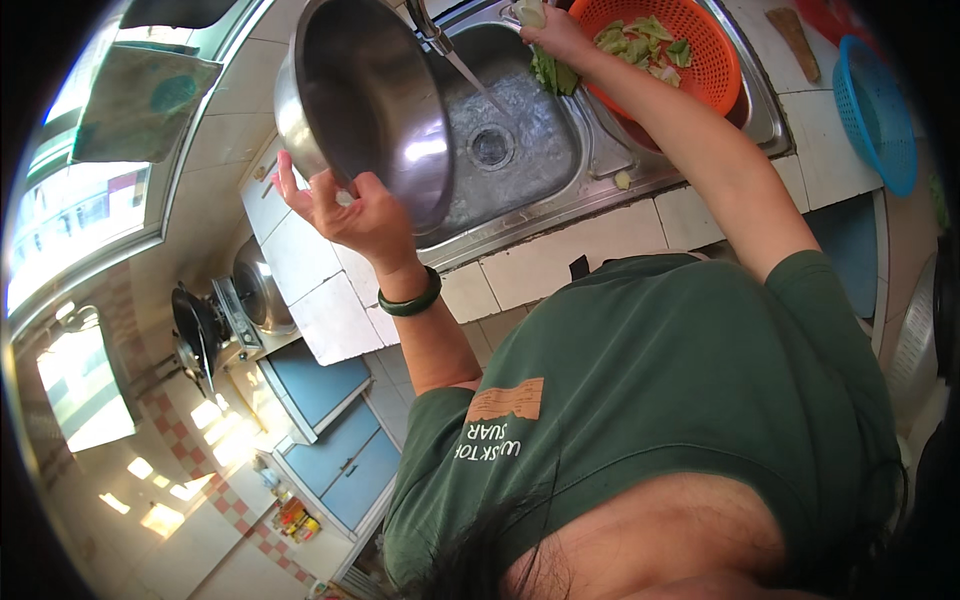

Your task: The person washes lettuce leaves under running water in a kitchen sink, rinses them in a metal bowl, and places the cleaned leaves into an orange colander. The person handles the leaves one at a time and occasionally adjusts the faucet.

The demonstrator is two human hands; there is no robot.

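My left hand (pixel 356 214), with a dark green bangle on its wrist, grips the rim of a large stainless steel basin (pixel 367 112). The basin is tilted on its side over the left part of the metal sink (pixel 517 161). Water runs from the faucet (pixel 431 30) into the sink bowl, beside the basin. My right hand (pixel 559 37) holds a leafy green vegetable (pixel 553 73) near the top edge; a pale part shows at the fingers and green leaves hang below. Just right of it, an orange plastic colander (pixel 712 52) holds torn pale green leaves (pixel 637 45).
A blue plastic basket (pixel 874 116) stands on the tiled counter at right, near a brown wedge-shaped object (pixel 793 41). A small pale scrap (pixel 622 180) lies on the sink's front edge. At far left are a wok (pixel 196 322) and a metal pot (pixel 262 289).
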